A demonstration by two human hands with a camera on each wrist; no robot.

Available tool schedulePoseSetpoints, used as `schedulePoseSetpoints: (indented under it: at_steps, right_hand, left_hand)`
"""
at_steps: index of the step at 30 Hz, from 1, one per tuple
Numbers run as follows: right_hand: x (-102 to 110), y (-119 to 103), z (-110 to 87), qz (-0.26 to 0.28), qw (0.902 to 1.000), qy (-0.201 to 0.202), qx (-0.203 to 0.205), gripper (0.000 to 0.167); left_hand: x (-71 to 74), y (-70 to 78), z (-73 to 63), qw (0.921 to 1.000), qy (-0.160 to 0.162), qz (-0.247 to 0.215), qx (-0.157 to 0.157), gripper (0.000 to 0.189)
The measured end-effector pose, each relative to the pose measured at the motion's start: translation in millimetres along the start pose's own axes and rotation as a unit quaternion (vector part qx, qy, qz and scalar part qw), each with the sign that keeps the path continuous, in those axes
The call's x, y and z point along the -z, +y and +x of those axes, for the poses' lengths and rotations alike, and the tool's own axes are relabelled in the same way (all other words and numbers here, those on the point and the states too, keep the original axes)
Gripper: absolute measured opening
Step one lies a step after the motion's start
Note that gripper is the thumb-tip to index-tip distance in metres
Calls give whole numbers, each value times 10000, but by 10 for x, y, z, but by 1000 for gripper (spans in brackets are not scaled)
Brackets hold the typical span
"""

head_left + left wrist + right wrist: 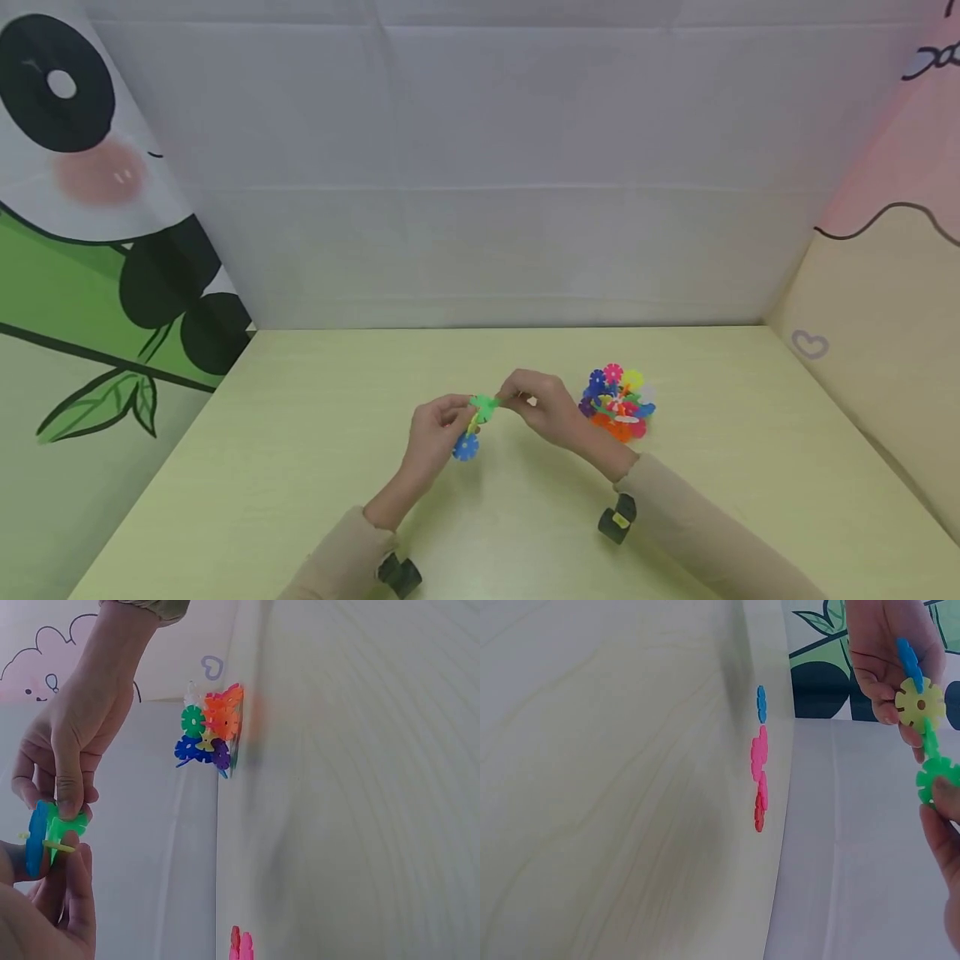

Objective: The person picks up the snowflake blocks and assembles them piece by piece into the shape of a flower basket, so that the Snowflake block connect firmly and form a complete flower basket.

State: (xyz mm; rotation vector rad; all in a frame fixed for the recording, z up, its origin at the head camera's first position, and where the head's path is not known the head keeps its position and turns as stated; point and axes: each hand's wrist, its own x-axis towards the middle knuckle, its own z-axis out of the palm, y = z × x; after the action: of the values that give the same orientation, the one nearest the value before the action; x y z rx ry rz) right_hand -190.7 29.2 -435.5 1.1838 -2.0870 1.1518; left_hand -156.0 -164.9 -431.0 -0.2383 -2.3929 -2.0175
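Between my two hands is a short chain of notched plastic snowflake discs: a blue disc (466,447), a yellow disc (920,704) and green discs (936,778). My left hand (437,433) pinches the chain around its yellow and green part, and the blue disc hangs below its fingers. With thumb and finger, my right hand (549,407) pinches the green disc at the other end, as the right wrist view shows. The discs are slotted together at angles. Both hands are held above the table, close together.
A heap of mixed-colour snowflake discs (618,404) lies on the table (337,375) to the right, beyond my right forearm. A row of pink discs (760,754) with a blue disc (761,704) and a red one shows in the right wrist view. A pale wall (510,208) stands behind.
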Motion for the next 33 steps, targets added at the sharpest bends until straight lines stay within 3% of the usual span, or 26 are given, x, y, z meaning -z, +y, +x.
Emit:
schedulePoseSetpoints:
  at_steps: [5, 17, 25, 28, 33]
  right_hand:
    - [3, 3, -5, -48, 9997, 70, 248, 17]
    - [-7, -22, -4, 31, 9998, -49, 212, 17]
    - [26, -66, 40, 225, 9948, -353, -932, 11]
    - [9, -75, 32, 347, 9900, -382, -1310, 10]
    - [-35, -95, 3, 1124, 9725, -473, -1984, 11]
  left_hand:
    - [-21, -6, -18, 9999, 84, -20, -96, 21]
    - [-46, 4, -41, 9997, 163, 107, -129, 18]
    - [30, 78, -15, 9982, -81, 511, 292, 19]
    - [43, 90, -15, 9980, -114, 372, 494, 19]
    - [54, 101, -29, 9986, -146, 237, 454, 19]
